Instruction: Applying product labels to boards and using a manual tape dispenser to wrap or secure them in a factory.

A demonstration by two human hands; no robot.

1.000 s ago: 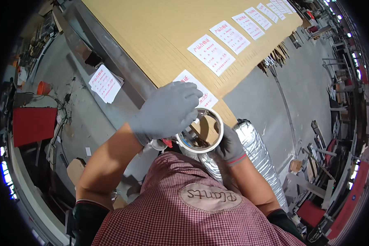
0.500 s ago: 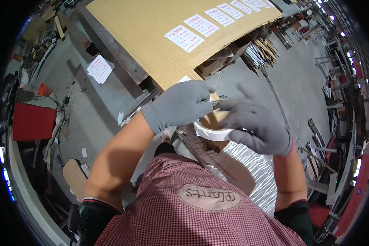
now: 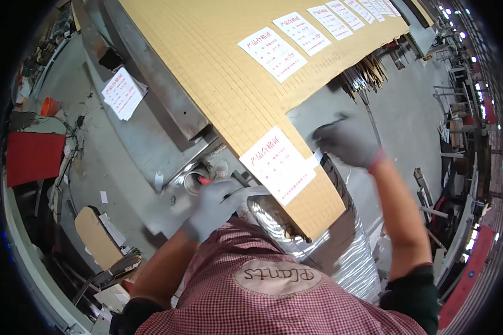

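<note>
Head view: left hand, right hand flank cardboard.

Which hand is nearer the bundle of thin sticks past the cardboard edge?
Right. The right hand is on the near side of the bundle; the left hand is farther back, left of the cardboard's near end.

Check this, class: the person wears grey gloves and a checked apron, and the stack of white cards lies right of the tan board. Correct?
The side is wrong: the head view shows the stack of white cards left of the tan board. The grey gloves and checked apron are right.
</note>
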